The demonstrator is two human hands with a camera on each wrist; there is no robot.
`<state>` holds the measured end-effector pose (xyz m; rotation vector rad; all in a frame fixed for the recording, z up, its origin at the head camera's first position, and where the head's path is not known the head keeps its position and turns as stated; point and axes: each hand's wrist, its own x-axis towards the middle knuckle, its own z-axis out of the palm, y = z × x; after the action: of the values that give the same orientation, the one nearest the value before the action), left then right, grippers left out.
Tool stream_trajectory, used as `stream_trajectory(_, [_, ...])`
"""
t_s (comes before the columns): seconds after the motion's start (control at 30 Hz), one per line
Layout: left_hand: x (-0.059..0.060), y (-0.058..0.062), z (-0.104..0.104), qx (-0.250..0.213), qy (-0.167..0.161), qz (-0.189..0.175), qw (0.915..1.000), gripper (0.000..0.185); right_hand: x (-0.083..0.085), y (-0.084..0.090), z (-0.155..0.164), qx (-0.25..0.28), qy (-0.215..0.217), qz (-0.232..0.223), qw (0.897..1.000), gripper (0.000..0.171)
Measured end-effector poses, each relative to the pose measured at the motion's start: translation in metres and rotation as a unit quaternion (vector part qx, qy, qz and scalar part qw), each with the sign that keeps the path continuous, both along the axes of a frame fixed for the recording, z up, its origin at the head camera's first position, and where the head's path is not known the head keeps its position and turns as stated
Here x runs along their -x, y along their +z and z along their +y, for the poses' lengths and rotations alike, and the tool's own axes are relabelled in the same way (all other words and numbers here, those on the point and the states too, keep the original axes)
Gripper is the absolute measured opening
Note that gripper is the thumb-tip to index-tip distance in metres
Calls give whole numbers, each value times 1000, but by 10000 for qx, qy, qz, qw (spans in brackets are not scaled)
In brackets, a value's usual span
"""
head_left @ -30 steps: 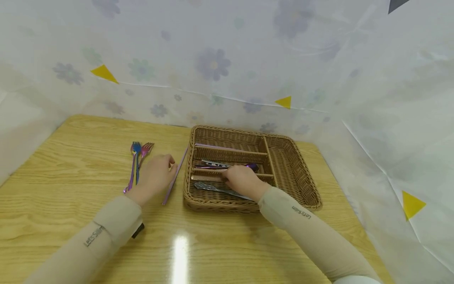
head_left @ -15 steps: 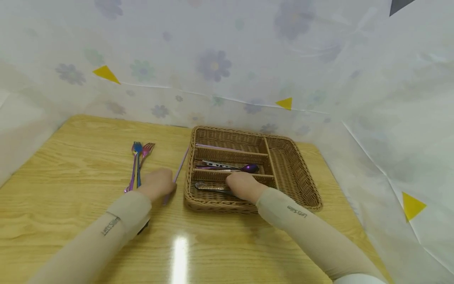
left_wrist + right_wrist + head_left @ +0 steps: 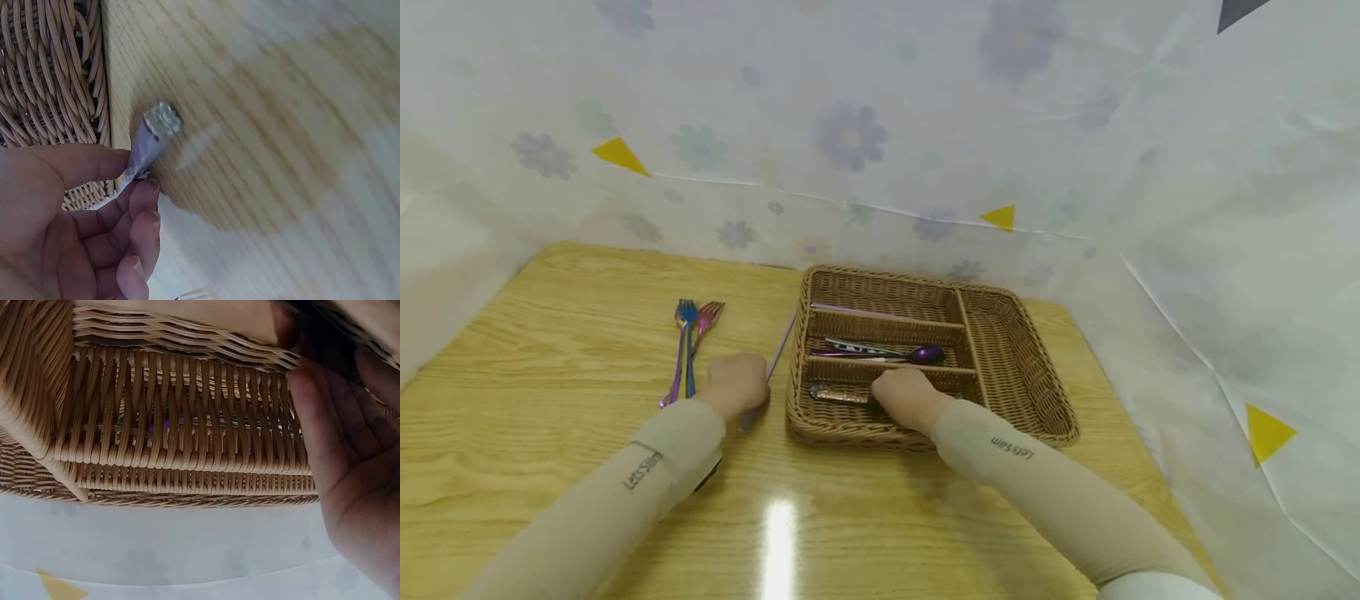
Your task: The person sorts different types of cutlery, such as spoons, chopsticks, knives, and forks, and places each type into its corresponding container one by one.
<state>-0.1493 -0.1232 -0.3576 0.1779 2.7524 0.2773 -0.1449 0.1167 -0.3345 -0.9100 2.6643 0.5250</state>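
My left hand [image 3: 737,386] pinches a slim purple chopstick [image 3: 148,140] near its glittery silver end, between thumb and fingertips. The chopstick lies along the left side of the wicker cutlery basket [image 3: 1026,367]. My right hand [image 3: 907,397] reaches down into the basket's front compartment, fingers curled at a cutlery piece with a patterned copper-coloured handle [image 3: 842,397]. Its far end is hidden under that hand. An ornate silver handle tip [image 3: 815,391] shows beside it. Shadow covers the right fingertips in the right wrist view.
Several coloured forks [image 3: 688,333] lie in a bunch on the table [image 3: 580,333], left of the basket. The middle compartment holds a purple spoon [image 3: 927,355] and other cutlery. Another purple stick [image 3: 857,311] rests in the back compartment. A patterned curtain [image 3: 850,200] hangs behind.
My right hand has lowered the copper-handled piece into the front compartment, over the silver handle. My left hand has moved right and down onto the chopstick and now pinches it.
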Motion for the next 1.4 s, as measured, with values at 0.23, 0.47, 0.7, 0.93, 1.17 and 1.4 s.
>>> stream_trajectory(0.23, [0, -2, -3, -183, 152, 97, 9997, 15, 1, -3, 2, -75, 47, 31, 10000, 10])
stream_trajectory(0.47, [-4, 0, -9, -836, 307, 55, 9960, 11, 5, -1, 4, 62, -68, 4, 10000, 12])
stream_trajectory(0.7, [-8, 9, -15, -1035, 319, 175, 9940, 20, 4, 2, 4, 55, -71, -27, 10000, 16])
stream_trajectory(0.93, [-9, 26, -26, -1164, 436, 636, 9902, 26, 2, 12, 0, 164, -149, 34, 9997, 19])
stream_trajectory(1.17, [-9, 39, -28, -1092, 392, 1238, 9855, 20, 2, 17, -3, 399, -91, 91, 9991, 19])
stream_trajectory(1.4, [-9, 49, -18, -841, 270, 1709, 9813, 16, 2, 24, -6, 840, 37, 445, 9955, 16])
